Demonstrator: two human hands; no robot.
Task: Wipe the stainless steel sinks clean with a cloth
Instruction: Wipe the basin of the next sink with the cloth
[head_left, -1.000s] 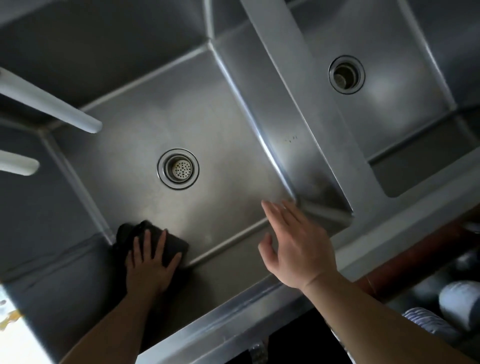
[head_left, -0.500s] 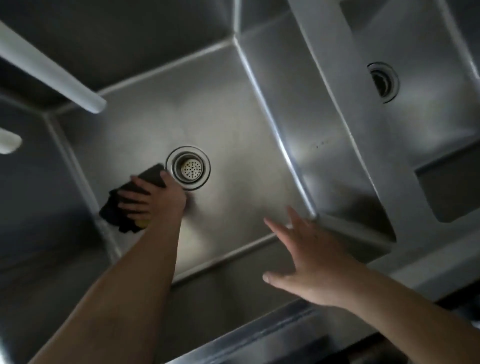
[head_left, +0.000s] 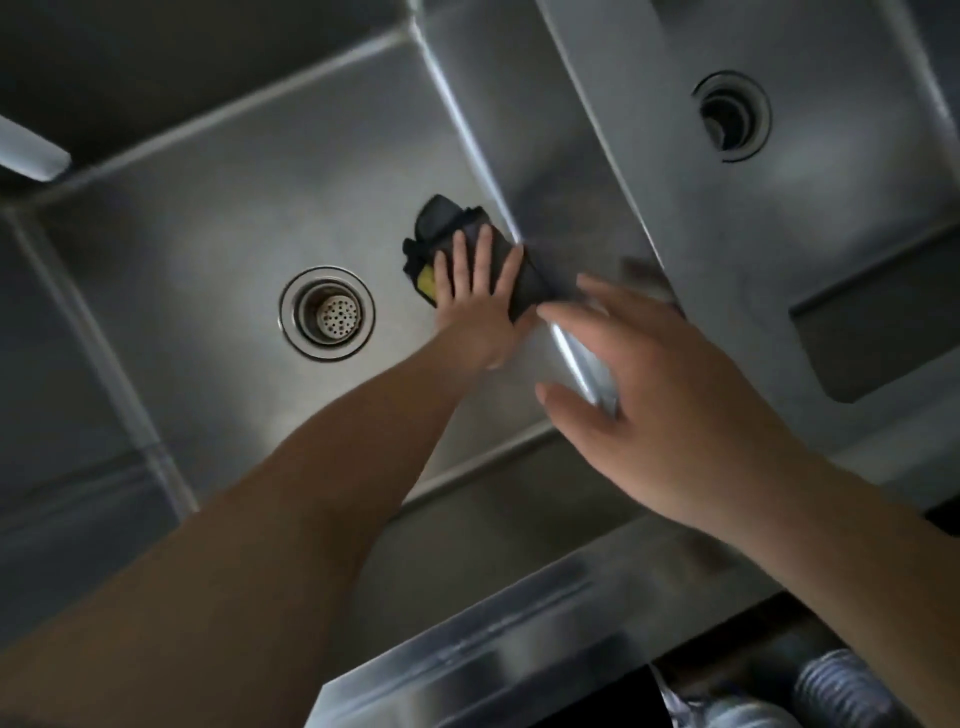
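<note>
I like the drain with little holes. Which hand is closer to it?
The left hand. It presses the dark cloth on the basin floor just right of the strainer drain. The right hand hangs open farther right, over the basin's corner.

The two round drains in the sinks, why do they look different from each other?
The near sink's drain holds a pale strainer dotted with little holes; the far sink's drain shows only a dark open hole. The near drain sits in the sink where the left hand presses the dark cloth; the far drain's sink has no hand in it. Both are round with shiny metal rings.
</note>
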